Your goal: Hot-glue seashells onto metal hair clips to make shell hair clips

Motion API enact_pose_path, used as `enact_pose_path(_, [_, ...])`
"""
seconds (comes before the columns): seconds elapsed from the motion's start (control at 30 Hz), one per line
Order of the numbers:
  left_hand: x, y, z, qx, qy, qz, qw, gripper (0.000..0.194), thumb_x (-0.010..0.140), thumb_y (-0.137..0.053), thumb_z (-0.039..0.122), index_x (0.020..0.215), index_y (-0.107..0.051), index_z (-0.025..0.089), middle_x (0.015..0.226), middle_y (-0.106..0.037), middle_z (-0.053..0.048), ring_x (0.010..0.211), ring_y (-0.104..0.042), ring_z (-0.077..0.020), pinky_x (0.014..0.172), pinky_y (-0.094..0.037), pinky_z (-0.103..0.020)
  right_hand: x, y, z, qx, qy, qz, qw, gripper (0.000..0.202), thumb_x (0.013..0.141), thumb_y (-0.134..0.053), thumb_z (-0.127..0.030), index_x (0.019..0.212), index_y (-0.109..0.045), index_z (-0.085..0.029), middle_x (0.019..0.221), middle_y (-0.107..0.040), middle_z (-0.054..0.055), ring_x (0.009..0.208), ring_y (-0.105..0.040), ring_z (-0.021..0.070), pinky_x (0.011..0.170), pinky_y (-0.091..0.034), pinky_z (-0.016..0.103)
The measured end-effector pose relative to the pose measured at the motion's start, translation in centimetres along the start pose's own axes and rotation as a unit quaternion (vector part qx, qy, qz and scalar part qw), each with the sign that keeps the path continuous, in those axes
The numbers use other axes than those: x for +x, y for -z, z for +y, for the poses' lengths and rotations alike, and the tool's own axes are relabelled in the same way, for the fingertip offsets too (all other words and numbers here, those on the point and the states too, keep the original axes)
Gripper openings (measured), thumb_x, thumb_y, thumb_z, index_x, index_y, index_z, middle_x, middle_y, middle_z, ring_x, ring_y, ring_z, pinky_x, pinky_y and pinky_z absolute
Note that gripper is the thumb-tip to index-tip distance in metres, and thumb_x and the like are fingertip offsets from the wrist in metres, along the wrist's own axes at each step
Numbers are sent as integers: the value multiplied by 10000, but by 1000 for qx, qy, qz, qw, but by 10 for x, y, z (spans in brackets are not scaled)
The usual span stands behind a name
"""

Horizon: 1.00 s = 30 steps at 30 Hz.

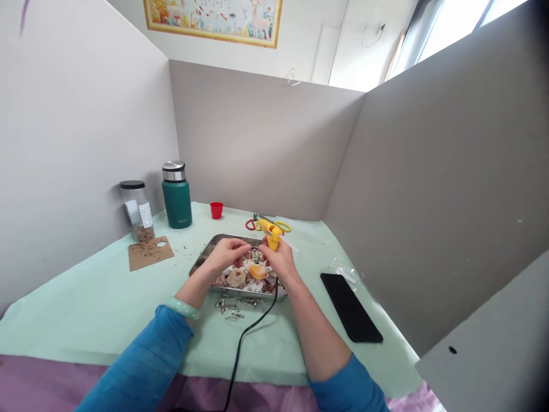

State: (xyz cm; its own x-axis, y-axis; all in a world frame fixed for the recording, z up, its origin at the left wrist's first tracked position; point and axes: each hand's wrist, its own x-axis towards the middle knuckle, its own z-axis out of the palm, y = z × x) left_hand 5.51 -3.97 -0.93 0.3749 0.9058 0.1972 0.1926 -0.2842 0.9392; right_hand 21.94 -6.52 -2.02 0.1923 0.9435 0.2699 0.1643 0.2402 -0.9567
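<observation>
Over a metal tray [201, 264] of shells [235, 278], my left hand [231, 253] has its thumb and fingers pinched together; whatever lies between them is too small to make out. My right hand [278, 257] is wrapped round a yellow glue gun [271, 233], whose nozzle points up and to the left. The two hands are close together, with a small gap between the fingertips. From the glue gun a black cord [249, 329] runs down to the near edge. Small metal clips [229, 306] lie in front of the tray.
Behind the tray are scissors [282, 226] and a red cup [217, 210]. A green bottle [176, 200], a jar [138, 212] and a brown card [150, 254] stand or lie at the left. On the right lie a black phone [351, 309] and clear plastic [345, 273]. Grey panels [266, 137] enclose the table.
</observation>
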Motion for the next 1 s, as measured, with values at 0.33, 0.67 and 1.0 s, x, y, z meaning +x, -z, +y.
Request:
enact_pose_path(0.33, [-3,-1,3,31,-6,-2,999,303,722,-611,431,616,-653,151,403,-536,23,399,-471,-97,439,-348,-195,-2,3,4,-17,42,-20,999,240,678,-594,-251,912,-556,-211,706,-606,-37,537,-571,115,509,-463,221])
enact_pose_path(0.67, [-9,-8,10,-77,-6,-11,997,294,677,-682,391,832,-615,151,583,-615,14,506,-555,-112,523,-432,-226,-10,-1,-10,35,20,-40,998,279,675,-588,-267,932,-523,-180,681,-551,-41,512,-540,95,463,-452,200])
enact_pose_path(1.0, [-12,-11,8,-127,-26,-2,992,185,699,-681,302,742,-583,151,464,-559,36,440,-522,-94,449,-371,-185,-16,-3,-6,49,18,-64,997,313,663,-644,-300,935,-556,-173,660,-563,-34,493,-512,101,452,-446,214])
